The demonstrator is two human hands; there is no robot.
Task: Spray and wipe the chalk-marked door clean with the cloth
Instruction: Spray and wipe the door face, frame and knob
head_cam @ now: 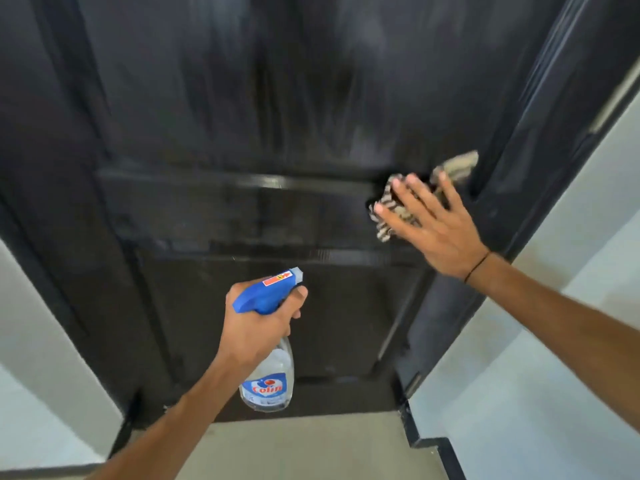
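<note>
Across nearly the whole view the tall, dark, panelled wooden door (242,133) is standing shut in its frame, its upper panel showing pale streaks that could be chalk residue or wet smears; blur is keeping me from telling which. Pale walls (554,341) are flanking it on both sides, and a light tiled floor (294,445) is running up to its foot. Below the middle rail the left hand (256,323) is gripping the clear plastic spray bottle with the blue trigger head (268,344) by its neck, one finger curling over the trigger and the nozzle pointing at the door. Near the door's right edge the right hand (436,230) is pressing the striped, crumpled cloth (391,206) flat against the wood with straight, spread fingers. That cloth looks soft, light and limp, so it is probably best bunched under the palm, since loose ends are trailing past the fingertips. Being part-full, the bottle is likely light and possibly slick when wet; the neck seems the surest hold.
</note>
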